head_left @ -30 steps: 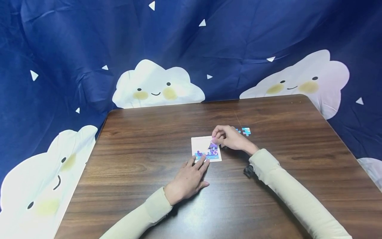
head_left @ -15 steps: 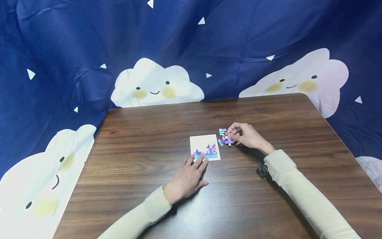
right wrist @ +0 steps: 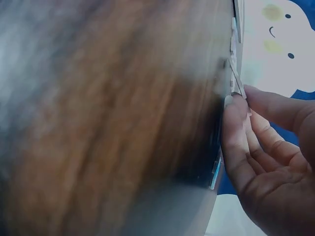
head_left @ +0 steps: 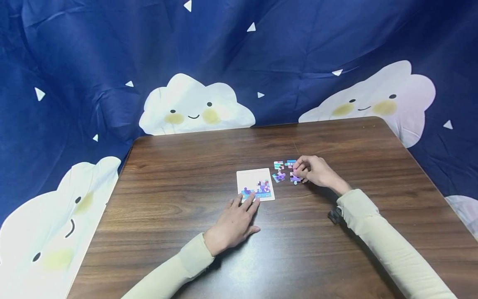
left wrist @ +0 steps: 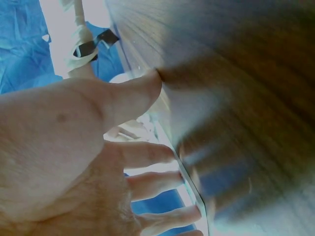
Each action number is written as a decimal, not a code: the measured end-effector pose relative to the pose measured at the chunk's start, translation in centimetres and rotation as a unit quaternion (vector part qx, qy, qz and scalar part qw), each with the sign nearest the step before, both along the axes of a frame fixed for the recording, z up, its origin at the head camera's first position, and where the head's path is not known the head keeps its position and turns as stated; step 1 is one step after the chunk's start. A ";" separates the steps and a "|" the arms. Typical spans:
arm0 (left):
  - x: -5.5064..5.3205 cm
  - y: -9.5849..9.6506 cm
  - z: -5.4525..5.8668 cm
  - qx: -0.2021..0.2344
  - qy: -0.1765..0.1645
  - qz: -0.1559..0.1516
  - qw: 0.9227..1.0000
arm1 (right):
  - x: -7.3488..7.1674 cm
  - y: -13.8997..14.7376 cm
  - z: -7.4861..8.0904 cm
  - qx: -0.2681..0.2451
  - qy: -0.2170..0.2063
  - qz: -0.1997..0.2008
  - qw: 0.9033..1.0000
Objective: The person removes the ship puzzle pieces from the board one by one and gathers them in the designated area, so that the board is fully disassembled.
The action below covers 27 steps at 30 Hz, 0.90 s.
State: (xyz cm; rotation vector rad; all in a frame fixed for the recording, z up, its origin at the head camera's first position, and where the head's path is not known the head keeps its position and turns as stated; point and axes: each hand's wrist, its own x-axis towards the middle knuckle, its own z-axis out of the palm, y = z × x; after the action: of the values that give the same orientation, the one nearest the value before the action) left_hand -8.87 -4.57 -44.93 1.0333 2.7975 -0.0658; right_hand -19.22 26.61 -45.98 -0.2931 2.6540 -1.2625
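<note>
Right hand (head_left: 315,171) off the board (head_left: 247,179), now further right, purple-pink piece (head_left: 295,178) in its fingers

A second ago the right hand was over the board's far right corner; half a second ago it was above the loose pieces; now it's at their right side. Left hand (head_left: 232,225) basically unchanged.

Right hand: thumb and forefinger pinch the purple-pink piece. Right wrist view shows it thin, edge-on, tilted to the tabletop; can't tell if its low end touches.

Left hand: fingers spread, tips on the board's near edge, thumb apart from them toward the right. Not gripping anything.

Board: white, flat on the brown wooden table (head_left: 179,178), left of the loose pieces. Blue and purple picture section (head_left: 266,190) along its near side, higher at right; rest white.

Loose pieces: striped piece (head_left: 279,165) beyond the board's right corner, purple-blue piece (head_left: 278,177) nearer the person, blue-pink piece (head_left: 291,163) just right of the striped one, partly behind the right fingers.

Also: pale sleeves (head_left: 196,257) on both arms, black device (head_left: 334,216) at the right wrist, blue curtain (head_left: 291,50) with smiling clouds behind.
</note>
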 end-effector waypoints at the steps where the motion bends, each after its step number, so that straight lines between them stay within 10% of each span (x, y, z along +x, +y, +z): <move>1: 0.0 0.0 0.0 0.000 0.000 0.000 1.000 | 0.0 0.0 0.0 0.005 0.001 -0.001 1.000; 27: -0.1 0.3 -0.1 0.004 -0.008 -0.006 1.000 | -0.1 -1.0 1.4 0.062 0.045 0.002 0.997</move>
State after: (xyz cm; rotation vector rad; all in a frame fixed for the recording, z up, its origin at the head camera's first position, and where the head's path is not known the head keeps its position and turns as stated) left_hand -8.95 -4.32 -45.07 1.0468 2.7807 -0.0471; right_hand -19.37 25.64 -44.62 -0.3449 2.7911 -1.1036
